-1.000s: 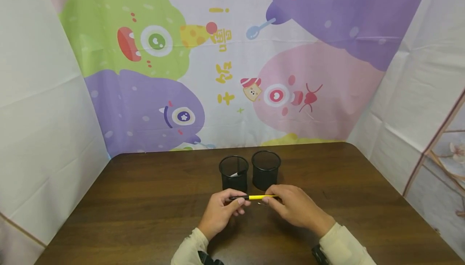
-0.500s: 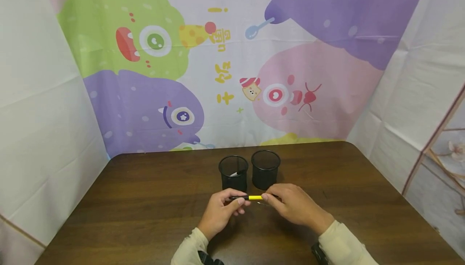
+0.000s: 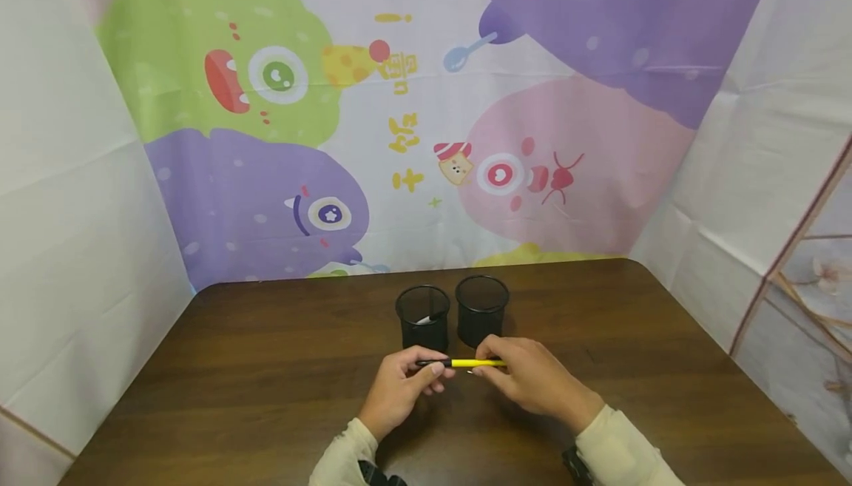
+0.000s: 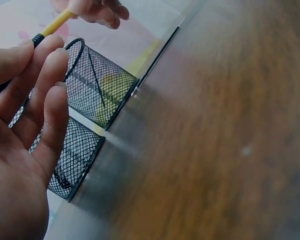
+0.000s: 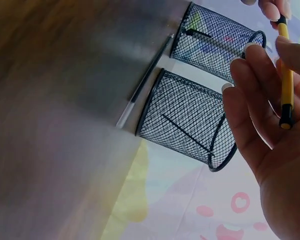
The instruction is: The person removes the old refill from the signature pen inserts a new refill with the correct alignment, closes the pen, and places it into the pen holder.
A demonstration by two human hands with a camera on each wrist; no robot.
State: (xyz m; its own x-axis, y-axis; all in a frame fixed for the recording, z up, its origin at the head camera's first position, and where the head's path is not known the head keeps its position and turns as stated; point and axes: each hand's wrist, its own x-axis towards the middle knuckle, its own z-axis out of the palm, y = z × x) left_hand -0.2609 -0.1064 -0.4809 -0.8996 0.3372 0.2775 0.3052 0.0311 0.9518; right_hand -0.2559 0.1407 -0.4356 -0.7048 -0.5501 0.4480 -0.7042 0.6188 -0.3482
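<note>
A pen with a yellow barrel [image 3: 469, 362] and a black grip lies level between the two hands, over the table in front of two mesh cups. My left hand [image 3: 394, 390] pinches its black front part between thumb and fingers. On the yellow part, my right hand [image 3: 539, 381] has thumb and index finger; the black butt end [image 5: 286, 115] sticks out past the thumb in the right wrist view. A thin rod, part black and part pale, like a pen refill [image 5: 143, 82], lies on the table beside the cups; in the head view the right hand mostly hides it.
The left black mesh cup [image 3: 424, 336] holds something white and black. Close beside it stands the right mesh cup [image 3: 481, 327]. Both are on the brown wooden table [image 3: 279, 368], with a printed cloth [image 3: 399, 234] hanging behind.
The right thumb and fingers first closed further over the yellow barrel, then shifted so more yellow shows again. The left hand keeps its pinch. The head view has drifted slightly.
</note>
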